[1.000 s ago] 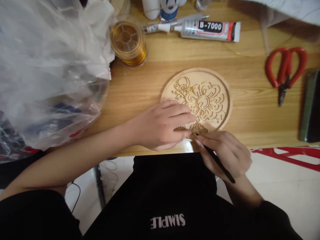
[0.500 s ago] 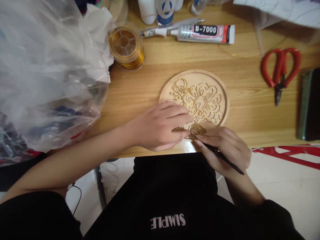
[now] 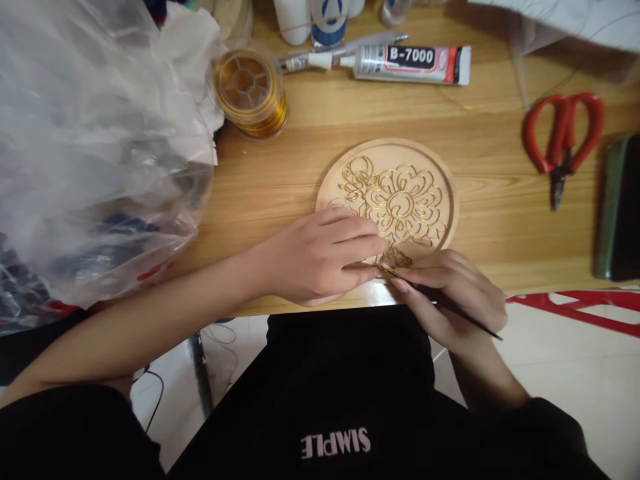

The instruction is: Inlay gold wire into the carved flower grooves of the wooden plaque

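A round wooden plate (image 3: 327, 190) with a raised rim lies near the table's front edge, bearing a flower pattern (image 3: 400, 203) outlined in gold wire. My left hand (image 3: 325, 257) rests over its lower left part, covering some of the pattern. Thumb and forefinger are pinched on a thin piece of gold wire (image 3: 381, 262) at the plate's lower edge. In my right hand (image 3: 457, 293) is a pair of slim black tweezers (image 3: 465, 313), held like a pen. Their tips meet the wire right beside my left fingertips.
A spool of gold wire (image 3: 250, 90) stands behind the plate, left of a B-7000 glue tube (image 3: 413, 65) and a pen (image 3: 305, 62). Red-handled pliers (image 3: 563, 143) and a dark phone-like object (image 3: 620, 210) lie at right. A large plastic bag (image 3: 100, 147) fills the left side.
My right hand and the tweezers have shifted slightly, the tweezers' rear end moving right and up. My left hand stays nearly in place; the plate has hardly moved.
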`<state>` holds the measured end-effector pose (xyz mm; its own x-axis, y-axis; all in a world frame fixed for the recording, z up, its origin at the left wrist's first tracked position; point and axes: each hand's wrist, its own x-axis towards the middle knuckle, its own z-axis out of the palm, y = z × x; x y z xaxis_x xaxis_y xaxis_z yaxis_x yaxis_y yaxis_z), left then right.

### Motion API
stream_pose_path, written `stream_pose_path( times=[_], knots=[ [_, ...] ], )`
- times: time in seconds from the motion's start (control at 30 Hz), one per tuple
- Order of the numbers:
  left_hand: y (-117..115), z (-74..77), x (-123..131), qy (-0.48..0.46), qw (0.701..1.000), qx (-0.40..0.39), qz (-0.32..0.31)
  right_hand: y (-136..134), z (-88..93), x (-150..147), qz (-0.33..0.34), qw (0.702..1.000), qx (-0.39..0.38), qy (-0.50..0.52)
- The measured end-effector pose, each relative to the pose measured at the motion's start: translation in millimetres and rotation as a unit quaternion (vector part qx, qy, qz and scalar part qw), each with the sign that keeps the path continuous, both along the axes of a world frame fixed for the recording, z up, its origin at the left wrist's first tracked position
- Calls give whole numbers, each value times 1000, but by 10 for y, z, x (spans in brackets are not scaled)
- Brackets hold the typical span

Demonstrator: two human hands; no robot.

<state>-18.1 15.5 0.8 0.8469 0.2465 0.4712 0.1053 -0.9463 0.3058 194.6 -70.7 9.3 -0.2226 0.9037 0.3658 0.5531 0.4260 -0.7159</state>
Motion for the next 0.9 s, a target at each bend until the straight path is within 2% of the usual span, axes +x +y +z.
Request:
stream_pose_path(
  times=[0.33, 0.7, 0.9],
  knots=[
    [5, 12, 3, 11, 1000, -6, -7, -21, -43, 2, -20, 1000, 17, 3],
    [-4, 38, -3, 20, 1000, 1, -19, 6, -49, 12, 7, 1000, 19, 0],
    [-10, 24, -3, 23, 1000, 13, -15, 1, -21, 17, 0, 1000, -4, 22]
  ],
)
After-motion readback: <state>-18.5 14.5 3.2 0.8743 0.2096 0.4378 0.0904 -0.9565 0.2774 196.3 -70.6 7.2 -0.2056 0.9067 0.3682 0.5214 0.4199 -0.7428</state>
